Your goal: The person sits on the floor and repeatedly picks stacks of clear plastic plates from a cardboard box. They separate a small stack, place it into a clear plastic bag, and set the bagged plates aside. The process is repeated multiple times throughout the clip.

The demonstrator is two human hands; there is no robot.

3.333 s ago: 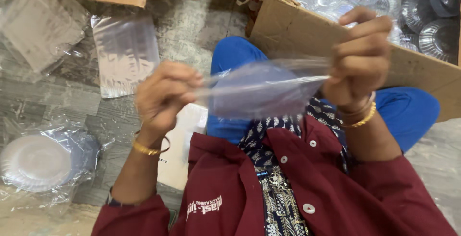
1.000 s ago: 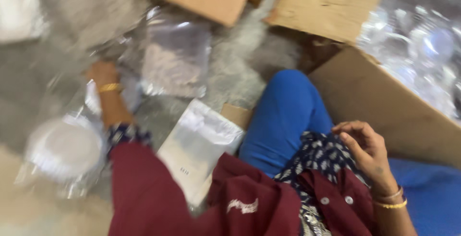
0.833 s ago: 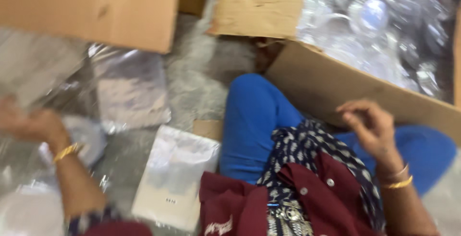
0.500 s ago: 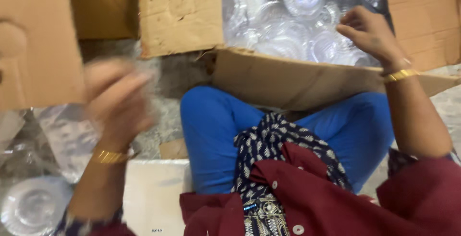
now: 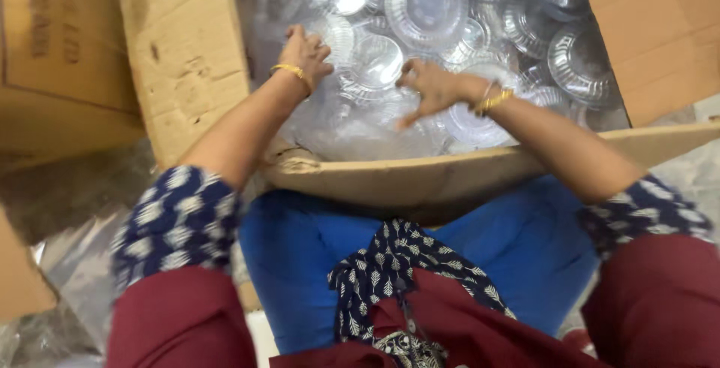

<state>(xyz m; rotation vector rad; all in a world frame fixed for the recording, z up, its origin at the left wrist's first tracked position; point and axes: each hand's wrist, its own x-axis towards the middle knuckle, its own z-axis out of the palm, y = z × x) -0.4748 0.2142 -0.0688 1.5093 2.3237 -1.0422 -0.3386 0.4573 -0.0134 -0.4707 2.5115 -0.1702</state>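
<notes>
Both hands reach into the cardboard box (image 5: 187,46): left hand (image 5: 306,52) and right hand (image 5: 429,87), fingers loosely curled, apparently gripping nothing, rest on clear plastic bowls (image 5: 427,8) directly beneath.

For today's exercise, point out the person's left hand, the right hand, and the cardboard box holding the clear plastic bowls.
left hand (image 5: 306,52), head view, on the back of the hand.
right hand (image 5: 430,88), head view, on the knuckles.
cardboard box (image 5: 420,175), head view, on the near flap's bare cardboard.

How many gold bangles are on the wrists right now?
2 wrists carry them: a single bangle by the left hand, and a bangle cluster by the right hand, exact number unclear.
</notes>
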